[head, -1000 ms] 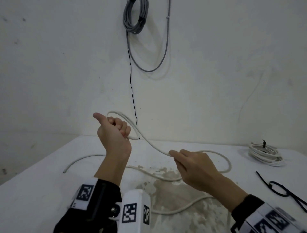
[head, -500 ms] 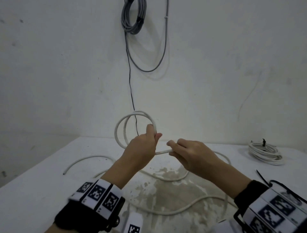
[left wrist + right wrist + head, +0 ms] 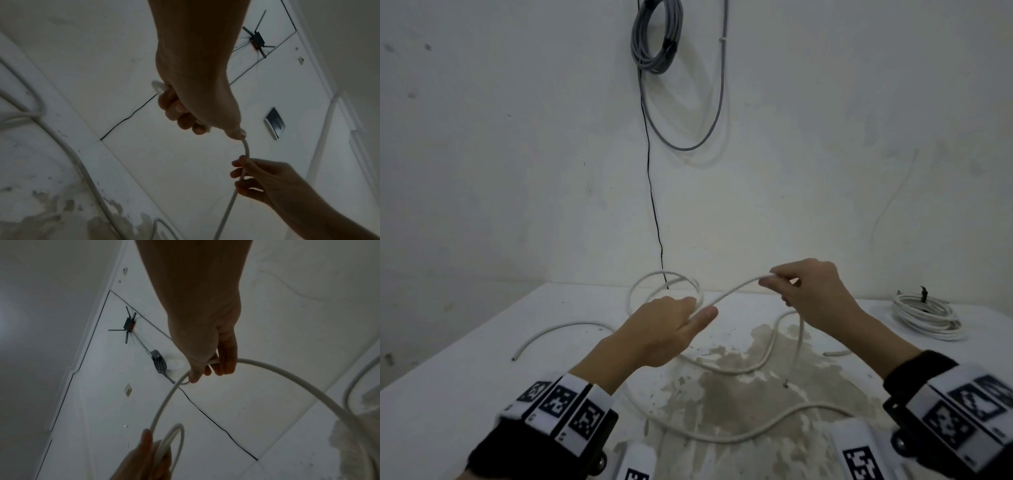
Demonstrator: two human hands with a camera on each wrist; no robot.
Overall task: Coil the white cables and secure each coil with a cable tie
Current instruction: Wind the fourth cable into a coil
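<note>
While both hands work above the table [image 3: 465,383], the left hand [image 3: 661,334] grips a small coil [image 3: 664,286] of the white cable [image 3: 736,289], its fingers curled round the gathered loops and the thumb laid along them. That coil stands up beyond the left knuckles, in front of the wall [image 3: 517,171]. From the left thumb the cable runs up and across to the right hand [image 3: 811,294], which pinches it between thumb and fingertips — held higher than the left hand and well apart from it. Below the right hand the slack drops to the table, curves over a stained patch [image 3: 739,387] between the two forearms, and trails off toward the wrists; one loose end [image 3: 514,358] lies outward of the left hand. Outward of the right hand, well apart from it, a finished coil [image 3: 924,317] rests on the table, bound with a black cable tie [image 3: 923,293]. High on the wall beyond the hands hangs a grey cable bundle [image 3: 655,37]; a thin black wire [image 3: 654,205] drops from it toward the held coil.
</note>
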